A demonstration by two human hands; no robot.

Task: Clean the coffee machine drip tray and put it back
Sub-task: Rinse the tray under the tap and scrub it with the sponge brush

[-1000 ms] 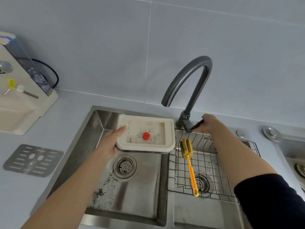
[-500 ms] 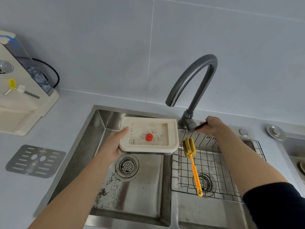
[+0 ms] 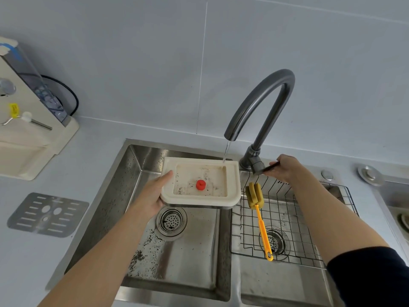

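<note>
My left hand (image 3: 152, 196) grips the left edge of the cream drip tray (image 3: 232, 187), level above the left sink basin (image 3: 177, 258). The tray holds a red float (image 3: 200, 185) and dark coffee specks. A thin stream of water (image 3: 226, 151) falls from the grey tap spout (image 3: 263, 103) onto the tray's back right corner. My right hand (image 3: 285, 168) is closed on the tap's black lever (image 3: 271, 167). The cream coffee machine (image 3: 24, 134) stands at the far left. The metal drip grate (image 3: 47, 214) lies on the counter.
A yellow sponge brush (image 3: 256, 207) leans in a wire rack (image 3: 292, 222) in the right basin. Coffee grounds are scattered over the left basin floor around its drain (image 3: 171, 221). A black cable (image 3: 70, 96) runs behind the machine. A round metal fitting (image 3: 370, 175) sits at the right.
Water has started running from the spout onto the tray. The right hand has turned the lever. The tray has stayed under the spout.
</note>
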